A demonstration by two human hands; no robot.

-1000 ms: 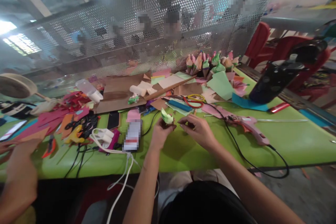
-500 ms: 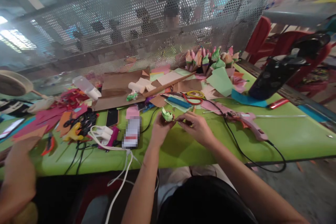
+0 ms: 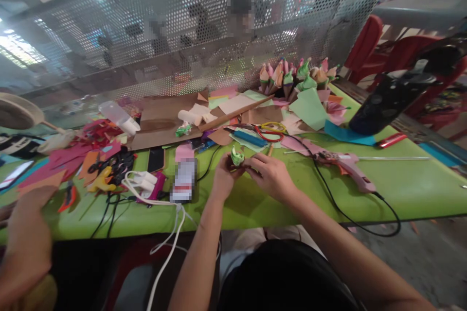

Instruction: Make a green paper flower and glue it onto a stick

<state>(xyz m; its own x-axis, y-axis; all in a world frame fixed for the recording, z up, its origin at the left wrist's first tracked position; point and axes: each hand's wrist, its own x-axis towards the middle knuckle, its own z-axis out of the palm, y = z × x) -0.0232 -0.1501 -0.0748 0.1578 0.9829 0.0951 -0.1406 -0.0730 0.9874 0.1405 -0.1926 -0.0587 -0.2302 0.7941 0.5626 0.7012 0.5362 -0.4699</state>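
A small paper ice cream cone with a pale green swirl top (image 3: 237,156) is held upright over the table by my left hand (image 3: 223,177), whose fingers wrap round its lower part. My right hand (image 3: 269,174) meets it from the right, thumb and fingertips pinched together against its side. The cone's base is mostly hidden by my fingers. Just beyond my hands lie a blue stick-like piece (image 3: 250,138) and red-and-yellow-handled scissors (image 3: 268,132). Right of my right hand rests a pink glue gun (image 3: 352,170) with a clear glue stick in its back.
Finished paper cones (image 3: 288,80) stand at the back beside paper sheets (image 3: 310,109). A black bottle (image 3: 386,102) stands at the right. Phone (image 3: 183,180), charger plugs (image 3: 145,182) and cables lie left. A co-worker's arm (image 3: 27,233) rests at far left; perforated metal screen (image 3: 164,58) behind.
The cone has shifted slightly right and up in my left hand. My right fingertips have closed in against its side. The view has tilted a little.
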